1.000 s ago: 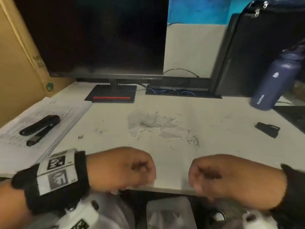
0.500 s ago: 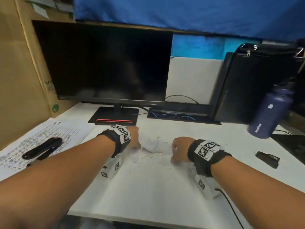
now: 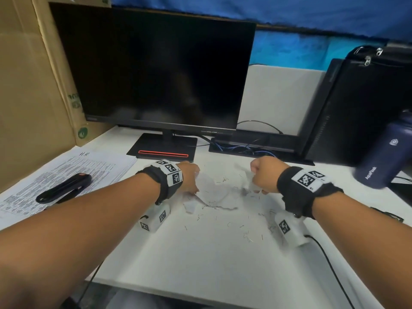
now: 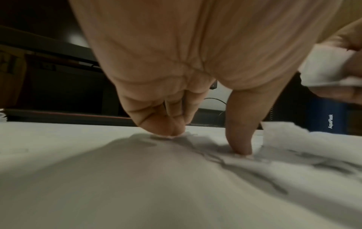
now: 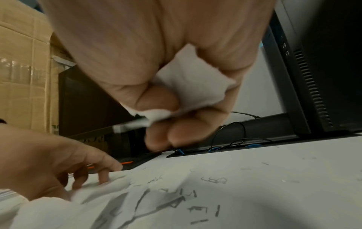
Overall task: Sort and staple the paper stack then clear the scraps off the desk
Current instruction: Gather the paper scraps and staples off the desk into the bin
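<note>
The right hand [image 5: 156,69] is up off the white desk [image 5: 274,193] and its bent fingers [image 5: 156,99] squeeze a torn bit of white paper [image 5: 194,86]. On the left, the left hand [image 5: 45,164] has its fingertips down on a bigger crumpled paper [image 5: 82,206], and lots of little loose staples [image 5: 197,210] lie on the desk near the camera. Far back are a brown cardboard box [image 5: 23,77], a black monitor [image 5: 86,100] and a black computer tower [image 5: 321,69] on the right.
</note>
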Demonstrator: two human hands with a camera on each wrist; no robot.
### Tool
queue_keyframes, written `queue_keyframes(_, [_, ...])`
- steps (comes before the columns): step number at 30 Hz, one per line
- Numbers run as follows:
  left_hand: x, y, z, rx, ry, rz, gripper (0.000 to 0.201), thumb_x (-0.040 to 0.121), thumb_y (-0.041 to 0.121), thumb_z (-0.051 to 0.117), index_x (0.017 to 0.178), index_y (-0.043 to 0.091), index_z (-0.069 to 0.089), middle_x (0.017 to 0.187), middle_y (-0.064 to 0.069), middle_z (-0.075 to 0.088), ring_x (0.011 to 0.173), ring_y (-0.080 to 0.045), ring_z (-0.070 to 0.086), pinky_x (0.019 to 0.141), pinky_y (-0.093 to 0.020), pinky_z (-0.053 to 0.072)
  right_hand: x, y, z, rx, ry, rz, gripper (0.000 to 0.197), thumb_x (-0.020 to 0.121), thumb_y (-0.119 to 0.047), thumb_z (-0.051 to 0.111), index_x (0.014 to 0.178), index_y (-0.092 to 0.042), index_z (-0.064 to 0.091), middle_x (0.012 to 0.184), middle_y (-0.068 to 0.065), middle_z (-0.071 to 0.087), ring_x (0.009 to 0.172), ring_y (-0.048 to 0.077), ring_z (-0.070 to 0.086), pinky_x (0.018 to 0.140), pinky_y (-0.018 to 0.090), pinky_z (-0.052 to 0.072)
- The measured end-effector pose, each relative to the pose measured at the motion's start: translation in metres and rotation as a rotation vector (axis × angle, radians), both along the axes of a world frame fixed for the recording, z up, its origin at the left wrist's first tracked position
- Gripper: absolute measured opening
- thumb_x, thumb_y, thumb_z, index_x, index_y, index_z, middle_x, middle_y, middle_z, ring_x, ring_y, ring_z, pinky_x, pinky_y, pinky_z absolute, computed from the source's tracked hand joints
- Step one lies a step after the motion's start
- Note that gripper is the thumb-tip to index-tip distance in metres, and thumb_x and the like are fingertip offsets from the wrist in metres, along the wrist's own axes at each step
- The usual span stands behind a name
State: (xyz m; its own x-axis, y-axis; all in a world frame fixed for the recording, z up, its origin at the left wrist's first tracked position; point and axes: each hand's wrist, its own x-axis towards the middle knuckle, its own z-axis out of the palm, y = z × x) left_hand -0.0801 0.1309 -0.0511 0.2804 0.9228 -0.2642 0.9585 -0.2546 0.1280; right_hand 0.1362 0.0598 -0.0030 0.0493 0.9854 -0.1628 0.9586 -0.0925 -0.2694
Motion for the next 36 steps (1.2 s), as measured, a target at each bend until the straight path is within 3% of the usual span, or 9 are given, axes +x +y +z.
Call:
queue_keyframes(4, [0.003, -0.001, 0.003, -0.009, 0.028, -0.022, 0.05, 0.088, 0.036, 0.066, 0.129, 0.008, 0.056, 0.126, -0.01, 0.062, 0.11, -0.028, 0.061, 0.091, -0.033, 0.052, -0.013, 0.012, -0.004, 0.051, 0.088, -0.035, 0.025, 0.086, -0.006, 0.046, 0.106, -0.02, 0.046, 0.087, 0.005, 0.058, 0.073, 0.02, 0.057, 0.056, 0.027, 0.042])
queue_keyframes(9, [0.0, 0.001, 0.002, -0.011, -0.016, -0.022, 0.049, 0.088, 0.024, 0.07, 0.135, 0.019, 0.055, 0.135, -0.003, 0.057, 0.12, -0.023, 0.057, 0.092, -0.027, 0.046, -0.043, 0.024, -0.029, -0.166, -0.092, 0.061, 0.046, 0.077, -0.05, 0.068, 0.11, -0.02, 0.06, 0.106, -0.001, 0.063, 0.094, 0.019, 0.06, 0.082, 0.033, 0.051])
queue_keyframes(15, [-0.01, -0.004, 0.006, 0.051, -0.057, -0.046, 0.027, 0.09, 0.028, 0.064, 0.115, 0.018, 0.069, 0.113, -0.001, 0.067, 0.103, -0.021, 0.062, 0.073, -0.026, 0.045, -0.057, 0.035, -0.046, -0.171, -0.17, 0.062, 0.044, 0.079, -0.034, 0.075, 0.115, -0.013, 0.063, 0.107, 0.004, 0.067, 0.097, 0.023, 0.064, 0.084, 0.032, 0.054])
queue_keyframes(19, [-0.021, -0.01, 0.016, 0.138, -0.18, 0.003, 0.021, 0.092, 0.031, 0.06, 0.102, 0.016, 0.072, 0.095, -0.002, 0.067, 0.092, -0.021, 0.064, 0.072, -0.028, 0.047, -0.056, 0.032, -0.046, -0.123, -0.127, 0.036, 0.041, 0.078, -0.029, 0.076, 0.113, -0.013, 0.063, 0.096, 0.0, 0.063, 0.088, 0.022, 0.061, 0.075, 0.028, 0.05])
queue_keyframes(22, [-0.028, -0.013, 0.028, 0.185, -0.257, 0.041, 0.017, 0.092, 0.03, 0.063, 0.092, 0.015, 0.07, 0.082, 0.0, 0.063, 0.083, -0.021, 0.063, 0.066, -0.027, 0.045, -0.054, 0.026, -0.035, -0.043, -0.109, 0.028, 0.025, 0.078, -0.028, 0.074, 0.095, -0.019, 0.058, 0.093, 0.001, 0.061, 0.084, 0.022, 0.059, 0.073, 0.029, 0.05])
queue_keyframes(24, [-0.031, -0.015, 0.037, 0.214, -0.283, 0.049, 0.015, 0.092, 0.03, 0.064, 0.083, 0.019, 0.063, 0.075, 0.004, 0.058, 0.078, -0.018, 0.059, 0.06, -0.024, 0.04, -0.052, 0.021, -0.023, 0.004, -0.096, 0.033, 0.027, 0.079, -0.029, 0.074, 0.101, -0.019, 0.062, 0.097, 0.003, 0.065, 0.086, 0.023, 0.062, 0.074, 0.029, 0.051])
queue_keyframes(27, [-0.034, -0.02, 0.047, 0.237, -0.326, 0.063, 0.016, 0.088, 0.03, 0.069, 0.078, 0.023, 0.058, 0.077, 0.004, 0.058, 0.078, -0.018, 0.059, 0.062, -0.026, 0.043, -0.05, 0.016, -0.005, 0.066, -0.178, 0.071, 0.045, 0.083, -0.027, 0.071, 0.126, -0.015, 0.061, 0.112, 0.006, 0.065, 0.094, 0.024, 0.062, 0.077, 0.03, 0.052])
queue_keyframes(31, [-0.029, -0.033, 0.057, 0.247, -0.314, 0.044, 0.014, 0.087, 0.029, 0.069, 0.089, 0.02, 0.06, 0.091, 0.0, 0.064, 0.086, -0.02, 0.062, 0.071, -0.03, 0.051, -0.048, 0.01, 0.011, 0.083, -0.226, 0.116, 0.034, 0.084, -0.016, 0.064, 0.118, -0.02, 0.064, 0.098, 0.0, 0.065, 0.084, 0.02, 0.06, 0.073, 0.029, 0.052])
queue_keyframes(36, [-0.018, -0.043, 0.056, 0.216, -0.302, 0.006, 0.014, 0.085, 0.024, 0.068, 0.081, 0.023, 0.054, 0.091, -0.001, 0.064, 0.079, -0.017, 0.058, 0.064, -0.025, 0.046, -0.051, 0.0, 0.023, 0.071, -0.311, 0.232, 0.018, 0.084, -0.014, 0.06, 0.099, -0.025, 0.065, 0.09, -0.002, 0.067, 0.084, 0.021, 0.064, 0.079, 0.036, 0.058])
